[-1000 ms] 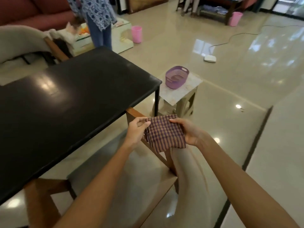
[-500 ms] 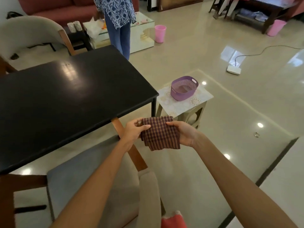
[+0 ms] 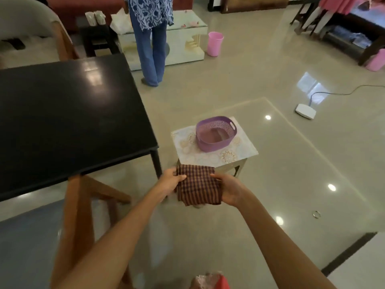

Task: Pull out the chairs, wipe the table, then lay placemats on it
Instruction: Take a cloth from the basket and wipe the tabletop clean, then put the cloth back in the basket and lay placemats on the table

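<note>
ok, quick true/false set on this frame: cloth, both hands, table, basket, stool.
1. Both hands hold the checked cloth. True: the left hand and right hand grip opposite edges.
2. The cloth lies on the black table. False: it is held in the air beside the table's corner.
3. The purple basket sits on the small stool. True, on a patterned mat.
4. Placemats are laid on the table. False: none show on it.
5. The pink bin stands on the table. False: it stands on the floor.
</note>
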{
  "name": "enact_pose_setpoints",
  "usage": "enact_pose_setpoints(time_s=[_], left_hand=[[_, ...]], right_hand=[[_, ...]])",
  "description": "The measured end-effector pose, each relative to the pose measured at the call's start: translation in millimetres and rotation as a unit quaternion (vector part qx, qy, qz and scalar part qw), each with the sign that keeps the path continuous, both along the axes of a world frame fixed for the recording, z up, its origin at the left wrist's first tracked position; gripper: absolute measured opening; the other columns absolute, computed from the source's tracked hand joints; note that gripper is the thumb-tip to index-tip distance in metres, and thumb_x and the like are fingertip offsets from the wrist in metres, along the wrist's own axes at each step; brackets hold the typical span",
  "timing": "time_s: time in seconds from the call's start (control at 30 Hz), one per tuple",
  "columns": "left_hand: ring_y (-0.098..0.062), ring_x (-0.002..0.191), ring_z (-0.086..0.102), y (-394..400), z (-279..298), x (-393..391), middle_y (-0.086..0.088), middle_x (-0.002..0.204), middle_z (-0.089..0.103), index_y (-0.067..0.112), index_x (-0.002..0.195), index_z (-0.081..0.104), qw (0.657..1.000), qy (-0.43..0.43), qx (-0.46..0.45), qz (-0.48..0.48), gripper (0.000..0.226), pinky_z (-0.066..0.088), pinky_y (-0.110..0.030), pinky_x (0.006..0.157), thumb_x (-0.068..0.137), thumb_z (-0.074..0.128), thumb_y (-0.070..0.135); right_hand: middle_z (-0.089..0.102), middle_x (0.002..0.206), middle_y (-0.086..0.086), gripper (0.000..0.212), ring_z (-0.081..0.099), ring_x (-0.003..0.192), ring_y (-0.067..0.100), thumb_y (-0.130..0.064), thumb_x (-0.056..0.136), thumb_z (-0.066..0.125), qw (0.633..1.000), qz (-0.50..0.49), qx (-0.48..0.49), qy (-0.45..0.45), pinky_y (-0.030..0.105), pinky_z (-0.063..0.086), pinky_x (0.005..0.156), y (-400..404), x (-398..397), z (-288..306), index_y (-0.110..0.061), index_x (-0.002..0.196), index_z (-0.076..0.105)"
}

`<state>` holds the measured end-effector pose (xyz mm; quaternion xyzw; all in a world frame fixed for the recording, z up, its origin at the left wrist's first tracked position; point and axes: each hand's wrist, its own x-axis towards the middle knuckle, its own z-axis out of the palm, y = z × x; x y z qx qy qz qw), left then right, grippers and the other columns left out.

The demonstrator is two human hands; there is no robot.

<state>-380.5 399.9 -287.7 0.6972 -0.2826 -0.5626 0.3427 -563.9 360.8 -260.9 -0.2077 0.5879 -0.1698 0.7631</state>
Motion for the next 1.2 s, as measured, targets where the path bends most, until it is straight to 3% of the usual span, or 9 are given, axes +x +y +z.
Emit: enact_pose_setpoints(time_s=[0.17,0.23,0.4,0.5,0.67,0.77,0.93,1.1,1.2], left_hand=[[-0.023,0.098,0.062,-98,-3,-49,-0.006,0.115,0.064,0.013,0.121,0.057,0.998,-0.049,-0.023,0.045,0.025,0.054,-0.035,0.081,0.096,0.052,0.014],[-0.026,0.096,0.064,-135,-5,-57,-0.007,0.112,0.064,0.013,0.118,0.057,0.996,-0.057,-0.03,0.066,0.023,0.056,-0.038,0.076,0.096,0.051,0.014],[-0.027,0.108,0.06,-238,-36,-65,-0.009,0.119,0.062,0.01,0.121,0.057,0.992,-0.062,-0.033,0.103,0.026,0.049,-0.046,0.095,0.095,0.052,0.009],[-0.027,0.112,0.058,-299,-74,-64,-0.009,0.119,0.062,0.01,0.127,0.053,0.991,-0.045,0.0,0.128,0.038,0.047,-0.046,0.098,0.092,0.053,-0.002],[-0.024,0.107,0.057,-354,-120,-69,-0.009,0.114,0.061,0.008,0.131,0.051,0.985,-0.051,0.048,0.159,0.045,0.047,-0.031,0.086,0.09,0.05,-0.01],[-0.023,0.106,0.058,-372,-136,-72,-0.007,0.109,0.062,0.008,0.129,0.054,0.979,-0.085,0.07,0.172,0.046,0.048,-0.029,0.084,0.088,0.049,-0.012],[-0.013,0.084,0.054,-388,-153,-75,0.002,0.099,0.057,0.014,0.134,0.051,0.966,-0.129,0.13,0.182,0.051,0.042,-0.017,0.058,0.09,0.041,-0.011],[-0.011,0.09,0.051,-394,-149,-98,0.005,0.103,0.055,0.016,0.133,0.052,0.939,-0.171,0.16,0.251,0.041,0.042,-0.02,0.071,0.097,0.04,0.0],[-0.017,0.092,0.054,-403,-136,-123,-0.001,0.107,0.059,0.018,0.131,0.054,0.913,-0.15,0.166,0.341,0.036,0.044,-0.027,0.08,0.1,0.038,0.007]], right_hand=[[0.058,0.11,0.014,0.027,0.059,0.093,0.028,-0.004,0.095,0.043,0.999,0.011,-0.029,0.042,0.043,0.052,0.067,-110,-38,-1,0.001,0.119,0.053],[0.06,0.111,0.013,0.026,0.059,0.098,0.028,-0.007,0.097,0.043,0.997,0.017,-0.051,0.047,0.045,0.053,0.072,-153,-44,-3,-0.001,0.119,0.055],[0.058,0.11,0.013,0.024,0.057,0.105,0.029,-0.003,0.098,0.04,0.996,0.03,-0.073,0.047,0.046,0.052,0.087,-265,-38,-27,-0.005,0.114,0.057],[0.059,0.103,0.013,0.024,0.059,0.098,0.029,0.0,0.097,0.038,0.996,0.044,-0.055,0.053,0.044,0.053,0.078,-329,-29,-57,-0.004,0.109,0.059],[0.063,0.09,0.014,0.019,0.062,0.082,0.028,-0.005,0.099,0.04,0.993,0.092,0.003,0.068,0.043,0.051,0.062,-393,-19,-95,-0.002,0.098,0.059],[0.066,0.105,0.019,0.025,0.063,0.095,0.036,-0.014,0.099,0.041,0.99,0.115,0.051,0.056,0.05,0.054,0.075,-415,-15,-125,-0.002,0.112,0.059],[0.066,0.113,0.019,0.026,0.062,0.102,0.036,-0.014,0.099,0.041,0.973,0.212,0.069,0.062,0.055,0.051,0.088,-443,-9,-154,-0.006,0.117,0.058],[0.068,0.105,0.012,0.03,0.064,0.094,0.025,-0.001,0.094,0.045,0.93,0.358,-0.034,0.079,0.035,0.054,0.077,-466,-20,-161,-0.004,0.119,0.062],[0.065,0.087,0.006,0.026,0.06,0.071,0.014,0.004,0.088,0.052,0.888,0.438,-0.097,0.103,0.021,0.049,0.059,-492,-33,-154,0.003,0.111,0.065]])
